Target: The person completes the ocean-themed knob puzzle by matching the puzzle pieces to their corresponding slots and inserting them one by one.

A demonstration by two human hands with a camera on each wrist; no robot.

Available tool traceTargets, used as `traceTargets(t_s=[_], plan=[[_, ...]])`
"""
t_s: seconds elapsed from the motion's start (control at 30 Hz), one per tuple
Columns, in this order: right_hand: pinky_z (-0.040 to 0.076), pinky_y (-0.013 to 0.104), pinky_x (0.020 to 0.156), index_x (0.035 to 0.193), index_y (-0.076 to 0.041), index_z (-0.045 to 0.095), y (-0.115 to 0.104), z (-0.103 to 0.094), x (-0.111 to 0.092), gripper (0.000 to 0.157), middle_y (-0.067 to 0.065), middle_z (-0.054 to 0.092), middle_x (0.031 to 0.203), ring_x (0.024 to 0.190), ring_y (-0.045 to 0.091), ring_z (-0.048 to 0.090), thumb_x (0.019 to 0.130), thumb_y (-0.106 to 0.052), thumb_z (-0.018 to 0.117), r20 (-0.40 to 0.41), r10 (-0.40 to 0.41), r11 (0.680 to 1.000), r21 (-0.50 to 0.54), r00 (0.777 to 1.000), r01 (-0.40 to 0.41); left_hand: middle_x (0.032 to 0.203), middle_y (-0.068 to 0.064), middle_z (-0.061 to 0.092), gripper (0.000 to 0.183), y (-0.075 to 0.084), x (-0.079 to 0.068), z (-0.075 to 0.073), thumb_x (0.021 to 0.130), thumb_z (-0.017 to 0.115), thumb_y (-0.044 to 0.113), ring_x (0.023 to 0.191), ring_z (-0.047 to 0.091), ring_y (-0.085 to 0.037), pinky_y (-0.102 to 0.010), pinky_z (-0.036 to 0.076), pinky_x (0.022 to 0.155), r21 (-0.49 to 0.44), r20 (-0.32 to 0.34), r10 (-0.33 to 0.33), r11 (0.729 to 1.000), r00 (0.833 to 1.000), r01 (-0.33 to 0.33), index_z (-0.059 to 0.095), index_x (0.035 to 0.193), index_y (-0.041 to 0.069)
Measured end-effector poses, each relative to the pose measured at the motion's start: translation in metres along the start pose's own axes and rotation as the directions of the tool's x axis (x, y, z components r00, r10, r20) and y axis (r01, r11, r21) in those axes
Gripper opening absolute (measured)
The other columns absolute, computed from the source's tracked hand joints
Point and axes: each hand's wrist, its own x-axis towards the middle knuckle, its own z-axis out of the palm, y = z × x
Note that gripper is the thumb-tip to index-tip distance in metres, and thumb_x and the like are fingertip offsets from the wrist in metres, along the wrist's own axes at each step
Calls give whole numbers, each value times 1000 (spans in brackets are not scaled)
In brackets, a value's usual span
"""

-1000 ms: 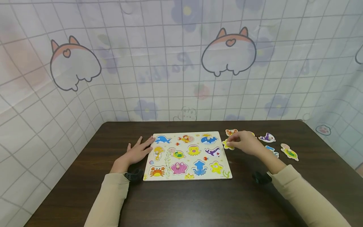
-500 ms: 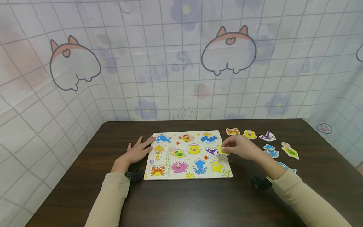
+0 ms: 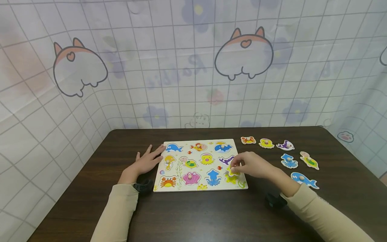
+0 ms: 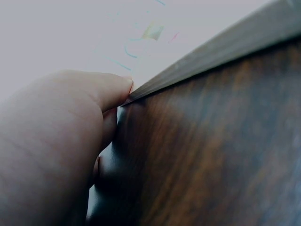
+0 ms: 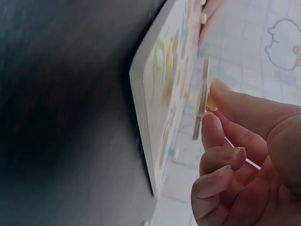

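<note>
A wooden peg puzzle board (image 3: 198, 171) with sea-animal pictures lies flat on the table. My left hand (image 3: 147, 164) rests at its left edge, fingers spread; in the left wrist view the thumb (image 4: 113, 89) touches the board's edge. With thumb and fingertips my right hand (image 3: 252, 164) pinches a yellow starfish puzzle piece (image 3: 231, 171) by its knob. In the head view the piece overlaps the starfish picture at the lower right. The right wrist view shows the piece (image 5: 202, 101) edge-on, apart from the board's surface. The fingers partly cover it.
Loose pieces lie right of the board: a crab (image 3: 248, 140), an octopus (image 3: 266, 143), a purple whale (image 3: 285, 145), a squid (image 3: 289, 161), a turtle (image 3: 309, 160) and a blue whale (image 3: 304, 180). A patterned curtain (image 3: 187, 84) hangs behind the dark table (image 3: 193, 215).
My right hand has lifted the starfish piece from the table beside the board and carried it left and nearer, over the board's lower right. The left hand has stayed in place.
</note>
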Motion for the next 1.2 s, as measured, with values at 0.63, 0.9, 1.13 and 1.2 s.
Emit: traceTargets(t_s=[0.63, 0.9, 1.13, 1.2], plan=[[44, 30, 64, 84, -17, 73, -10, 13, -3, 9, -8, 59, 73, 70, 12, 53, 91, -14, 79, 67, 24, 996, -82, 997, -18, 170, -10, 14, 59, 0, 0, 0, 112, 42, 36, 154, -6, -43, -76, -16, 109, 0, -2, 19, 1000, 1000, -19, 25, 165, 15], [46, 30, 66, 85, -15, 73, -12, 15, -2, 9, -7, 61, 75, 71, 12, 54, 90, -14, 80, 69, 28, 996, -90, 997, -22, 170, -10, 13, 59, 0, -1, 0, 112, 42, 36, 154, -6, -43, -75, -16, 109, -5, -3, 23, 1000, 1000, -23, 25, 165, 15], [45, 30, 65, 84, -16, 72, -13, 15, -1, 10, -7, 60, 74, 70, 11, 54, 91, -14, 80, 66, 32, 995, -94, 997, -25, 170, -11, 13, 59, 0, -1, 0, 112, 42, 35, 154, -7, -44, -75, -16, 109, -7, -1, 21, 1000, 1000, -21, 25, 165, 15], [45, 30, 66, 84, -16, 72, -13, 15, -1, 10, -7, 60, 74, 71, 12, 54, 91, -14, 80, 66, 35, 995, -97, 997, -29, 170, -11, 13, 59, 1, -1, -1, 112, 42, 35, 154, -7, -44, -76, -16, 109, -7, 1, 20, 1000, 1000, -20, 25, 165, 15]])
